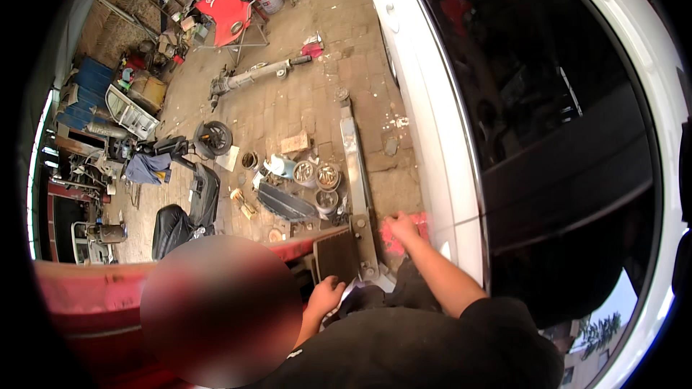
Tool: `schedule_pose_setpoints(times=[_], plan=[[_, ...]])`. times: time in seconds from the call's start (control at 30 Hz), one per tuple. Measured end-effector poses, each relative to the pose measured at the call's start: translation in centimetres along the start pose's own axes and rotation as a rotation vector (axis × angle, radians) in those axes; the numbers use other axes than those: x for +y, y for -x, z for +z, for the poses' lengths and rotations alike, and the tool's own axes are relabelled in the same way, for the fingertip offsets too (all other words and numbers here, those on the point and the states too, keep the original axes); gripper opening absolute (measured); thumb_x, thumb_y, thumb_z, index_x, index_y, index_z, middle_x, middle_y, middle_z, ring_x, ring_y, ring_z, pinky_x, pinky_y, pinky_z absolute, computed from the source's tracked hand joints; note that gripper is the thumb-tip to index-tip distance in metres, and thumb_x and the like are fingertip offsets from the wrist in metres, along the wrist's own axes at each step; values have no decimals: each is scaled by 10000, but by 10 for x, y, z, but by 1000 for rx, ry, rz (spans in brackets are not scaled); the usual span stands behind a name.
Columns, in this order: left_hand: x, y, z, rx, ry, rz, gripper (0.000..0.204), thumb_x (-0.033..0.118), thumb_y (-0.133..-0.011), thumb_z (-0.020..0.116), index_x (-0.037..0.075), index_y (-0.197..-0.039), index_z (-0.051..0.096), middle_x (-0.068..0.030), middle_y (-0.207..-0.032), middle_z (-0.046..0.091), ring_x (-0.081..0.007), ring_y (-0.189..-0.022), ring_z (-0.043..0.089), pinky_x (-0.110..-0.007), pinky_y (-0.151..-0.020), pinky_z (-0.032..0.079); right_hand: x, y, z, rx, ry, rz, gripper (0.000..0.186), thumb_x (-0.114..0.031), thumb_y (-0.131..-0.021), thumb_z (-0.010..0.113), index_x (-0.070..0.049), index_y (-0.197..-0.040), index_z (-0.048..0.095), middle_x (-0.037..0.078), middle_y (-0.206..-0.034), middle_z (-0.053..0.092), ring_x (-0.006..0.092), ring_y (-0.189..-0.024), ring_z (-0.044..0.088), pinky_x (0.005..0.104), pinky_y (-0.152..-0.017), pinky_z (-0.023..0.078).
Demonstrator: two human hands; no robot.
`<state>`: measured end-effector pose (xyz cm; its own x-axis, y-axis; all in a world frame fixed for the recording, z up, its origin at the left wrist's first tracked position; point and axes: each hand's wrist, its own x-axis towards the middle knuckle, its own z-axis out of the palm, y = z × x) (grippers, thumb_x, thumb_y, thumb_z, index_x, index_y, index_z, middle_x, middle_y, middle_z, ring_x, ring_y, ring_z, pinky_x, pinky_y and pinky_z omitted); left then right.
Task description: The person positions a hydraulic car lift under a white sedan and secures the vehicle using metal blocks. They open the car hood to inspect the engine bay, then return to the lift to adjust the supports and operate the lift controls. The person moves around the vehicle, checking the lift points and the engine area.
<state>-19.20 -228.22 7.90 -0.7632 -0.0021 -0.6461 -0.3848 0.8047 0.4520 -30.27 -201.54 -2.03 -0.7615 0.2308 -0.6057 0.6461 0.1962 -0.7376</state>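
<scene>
My right hand (402, 229) reaches down beside the white car, over a red patch (417, 233) low by its side. Its fingers are bent together, and whatever they may hold is too small to make out. Close to my dark-clothed legs is my left hand (328, 294), beside a dark ribbed block (336, 258). Its fingers are too small and partly hidden to read. A whitish-purple piece (351, 288) lies next to it. Between my hands, a long grey metal lift arm (353, 151) runs away across the floor to a round pad.
The white car (440, 137) rises along my right; red bodywork (94, 295) lies at left. Ahead stand open tins (328, 178), a dark plastic shell (285, 202) and a wooden block (295, 143). A scooter (194, 202), another lift arm (259, 77) and a red folding chair (226, 9) are farther off.
</scene>
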Motion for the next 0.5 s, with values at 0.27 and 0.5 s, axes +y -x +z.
schedule_pose_setpoints(times=[0.27, 0.5], plan=[[14, -142, -23, -194, -12, -672, 469, 363, -874, 563, -37, -1117, 606, -169, -925, 668, -278, -734, 685, -402, -577, 556, -19, -34, -37, -4, -271, -34, 302, -215, -874, 638, 20, -1063, 619, 162, -968, 679, 244, -939, 647, 343, -826, 498], [26, -230, -95, -248, 39, -592, 432, 385, -877, 558, 52, -1149, 606, -130, -966, 673, -248, -775, 643, -412, -676, 524, -68, -78, -58, 13, -199, 104, 378, -278, -854, 643, 22, -1083, 621, 189, -1021, 673, 285, -984, 641, 364, -870, 487]])
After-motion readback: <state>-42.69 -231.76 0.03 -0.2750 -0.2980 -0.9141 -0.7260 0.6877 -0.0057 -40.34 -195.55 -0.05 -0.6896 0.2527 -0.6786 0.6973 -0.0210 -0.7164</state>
